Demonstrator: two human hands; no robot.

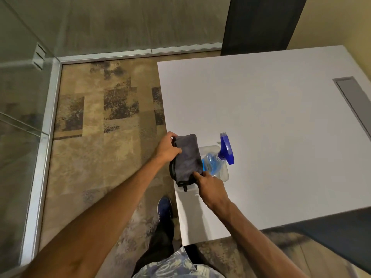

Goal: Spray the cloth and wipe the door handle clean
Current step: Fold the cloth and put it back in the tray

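The left hand [167, 148] gripped the far end of a folded grey cloth [187, 158], its fingers [170, 136] curled over the top edge and the thumb pressed against the near face. The right hand [210, 186] pinched the cloth's near lower corner, its fingers pressed together on the dark hem just above a small hanging loop. The cloth stretched between the two sets of fingers, at the front left corner of the white bench [271, 117]. Just beyond the right fingers, touching or nearly touching the cloth's right side, a clear spray bottle [214, 162] of blue liquid lay on the bench, its blue trigger head [225, 149] pointing away from the person. No door handle was in view. Below the left forearm lay patterned carpet [100, 127] and one dark blue shoe [164, 206].
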